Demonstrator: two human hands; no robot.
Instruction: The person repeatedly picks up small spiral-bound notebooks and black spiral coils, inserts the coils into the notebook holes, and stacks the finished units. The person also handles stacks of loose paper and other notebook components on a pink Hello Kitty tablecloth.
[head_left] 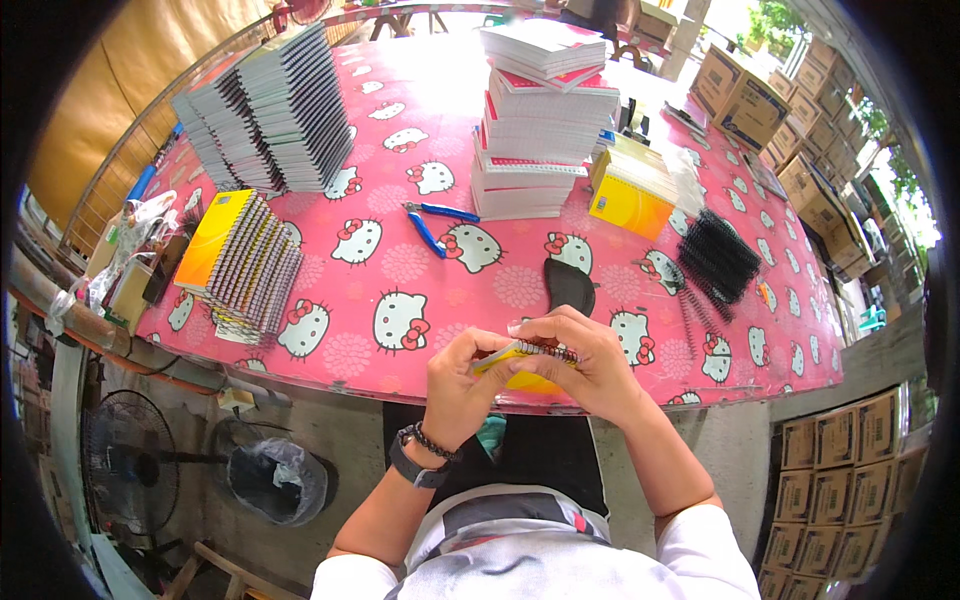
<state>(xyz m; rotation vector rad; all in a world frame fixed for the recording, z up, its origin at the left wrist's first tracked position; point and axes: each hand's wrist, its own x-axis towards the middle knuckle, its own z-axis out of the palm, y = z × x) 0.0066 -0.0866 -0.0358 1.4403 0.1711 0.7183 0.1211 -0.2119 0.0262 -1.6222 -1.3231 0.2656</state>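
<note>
At the table's near edge I hold a small yellow notebook between both hands. A dark spiral coil runs along its upper edge. My left hand grips the notebook's left end, thumb and fingers closed. My right hand pinches the other end, its fingers at the coil. Just beyond my right hand lies a black curved pad. Farther off are blue-handled pliers, handles spread. A heap of black spiral coils is to the right, with a loose coil beside it.
Spiral-bound yellow notebooks are stacked at left, with tall coil-bound stacks behind. Unbound white and red pads rise at the far middle, next to yellow covers. Cartons stand right; a fan and lined bin are below left.
</note>
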